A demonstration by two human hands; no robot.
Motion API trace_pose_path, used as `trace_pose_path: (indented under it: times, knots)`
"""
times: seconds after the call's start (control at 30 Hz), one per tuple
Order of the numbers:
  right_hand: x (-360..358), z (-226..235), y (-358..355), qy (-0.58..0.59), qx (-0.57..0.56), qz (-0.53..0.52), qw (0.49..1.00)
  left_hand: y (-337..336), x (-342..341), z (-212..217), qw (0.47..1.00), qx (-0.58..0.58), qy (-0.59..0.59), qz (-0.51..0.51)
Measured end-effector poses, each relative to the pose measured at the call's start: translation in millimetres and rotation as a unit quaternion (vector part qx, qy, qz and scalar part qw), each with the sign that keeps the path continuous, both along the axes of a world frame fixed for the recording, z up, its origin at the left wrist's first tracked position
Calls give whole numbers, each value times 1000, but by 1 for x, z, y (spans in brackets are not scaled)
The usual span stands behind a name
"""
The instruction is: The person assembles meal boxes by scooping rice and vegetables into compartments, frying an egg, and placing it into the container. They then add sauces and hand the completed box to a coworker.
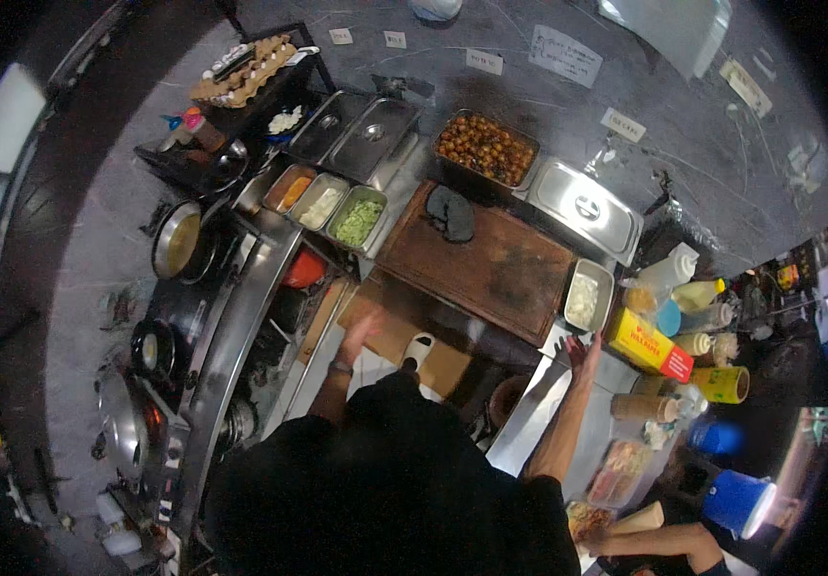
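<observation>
My left hand [360, 331] hangs over the floor in front of the counter, somewhat blurred, its fingers stretched out with nothing seen in them. At the counter's right side, my right hand [582, 357] has its fingers apart and appears empty. It is just below a metal pan of white chopped food [583, 300] and left of a yellow and red box [646, 346]. Ahead of me lies a brown wooden cutting board [500, 264]. A crumpled dark cloth [450, 213] rests on its far left part.
Behind the board stand a pan of browned round food [487, 147] and a lidded steel pan [585, 208]. Pans with shredded green food [358, 222] sit left, beside a stove with a frying pan [177, 240]. Squeeze bottles [668, 274] crowd the right. Another person's arm [649, 543] reaches in lower right.
</observation>
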State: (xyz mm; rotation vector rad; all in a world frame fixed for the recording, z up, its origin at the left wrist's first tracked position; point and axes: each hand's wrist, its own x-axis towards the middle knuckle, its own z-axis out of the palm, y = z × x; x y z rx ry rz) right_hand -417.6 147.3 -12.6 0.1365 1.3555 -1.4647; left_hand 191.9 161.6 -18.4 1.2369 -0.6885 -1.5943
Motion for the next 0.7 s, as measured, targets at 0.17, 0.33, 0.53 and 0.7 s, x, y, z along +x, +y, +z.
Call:
trace_pose_path:
  times: [0.17,0.33,0.53,0.7]
  knots:
    - [10,-33,-22,155,-21,-13,988,-111,74,-16,987,66,-14,143]
    - [-12,-47,-22,235,-26,-7,972,-214,120,-32,983,56,0,178]
    - [20,-44,-7,588,190,181,765,-198,143,-52,991,-125,33,20]
    - [84,-23,0,396,161,-124,895,-206,136,-9,987,40,-26,151]
